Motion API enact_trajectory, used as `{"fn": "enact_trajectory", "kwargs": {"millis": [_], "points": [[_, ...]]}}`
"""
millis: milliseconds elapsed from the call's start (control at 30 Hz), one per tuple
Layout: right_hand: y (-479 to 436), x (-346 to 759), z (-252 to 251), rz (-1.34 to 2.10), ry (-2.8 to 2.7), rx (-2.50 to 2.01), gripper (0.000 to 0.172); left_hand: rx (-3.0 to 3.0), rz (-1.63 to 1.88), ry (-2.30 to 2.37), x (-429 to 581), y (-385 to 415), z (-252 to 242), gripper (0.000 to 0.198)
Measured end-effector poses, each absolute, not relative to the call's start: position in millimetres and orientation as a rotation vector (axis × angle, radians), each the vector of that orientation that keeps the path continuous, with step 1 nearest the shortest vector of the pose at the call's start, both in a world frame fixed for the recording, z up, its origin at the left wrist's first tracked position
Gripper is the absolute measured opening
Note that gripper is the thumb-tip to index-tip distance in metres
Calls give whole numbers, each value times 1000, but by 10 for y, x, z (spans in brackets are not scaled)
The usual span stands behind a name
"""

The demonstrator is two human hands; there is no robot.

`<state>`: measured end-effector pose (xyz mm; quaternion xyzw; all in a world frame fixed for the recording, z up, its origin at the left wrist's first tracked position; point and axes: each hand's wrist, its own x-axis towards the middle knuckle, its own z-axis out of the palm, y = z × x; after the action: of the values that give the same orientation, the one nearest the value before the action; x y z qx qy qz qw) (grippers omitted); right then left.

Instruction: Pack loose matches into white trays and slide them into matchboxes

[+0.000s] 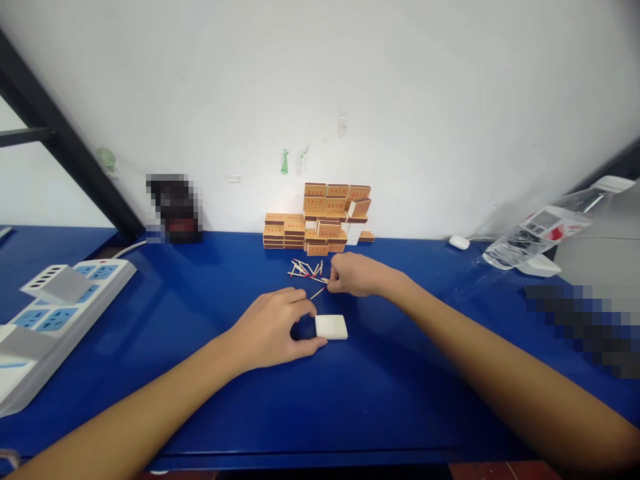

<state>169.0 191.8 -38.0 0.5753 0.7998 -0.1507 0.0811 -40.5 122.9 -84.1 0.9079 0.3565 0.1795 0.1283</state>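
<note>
A small matchbox (331, 327), its plain white face up, lies on the blue tabletop. My left hand (273, 327) holds it at its left edge between thumb and fingers. Just beyond it, a loose pile of matchsticks (305, 269) with red heads is scattered on the table. The fingers of my right hand (357, 273) are pinched together at the right side of this pile, closed on matchsticks (323, 280) whose ends stick out to the left. How many they hold is hidden. One single matchstick (318, 293) lies between my two hands.
Stacked matchboxes (325, 207) stand against the white wall behind the pile. At left is a power strip (115, 270) with plugged-in adapters. To the right, a clear plastic bottle (545, 230) leans over near a small white case (459, 242). Blurred dark items sit on both sides.
</note>
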Motion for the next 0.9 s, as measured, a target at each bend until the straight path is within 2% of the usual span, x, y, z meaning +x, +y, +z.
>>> {"fn": "enact_trajectory", "kwargs": {"millis": [267, 467, 600, 733, 900], "points": [[1828, 1916, -390, -577, 2467, 1763, 18, 2615, 538, 984, -368, 1204, -848, 51], [1425, 2060, -387, -1262, 2496, 1769, 25, 2561, 599, 854, -297, 1145, -889, 41], [1183, 2047, -452, -1452, 2436, 1849, 21, 2567, 607, 862, -271, 1127, -909, 31], [1091, 1961, -499, -1445, 2396, 1890, 18, 2572, 588, 882, -262, 1140, -910, 28], [1027, 1895, -509, -1183, 2390, 2048, 17, 2587, 603, 908, -266, 1148, -907, 29]]}}
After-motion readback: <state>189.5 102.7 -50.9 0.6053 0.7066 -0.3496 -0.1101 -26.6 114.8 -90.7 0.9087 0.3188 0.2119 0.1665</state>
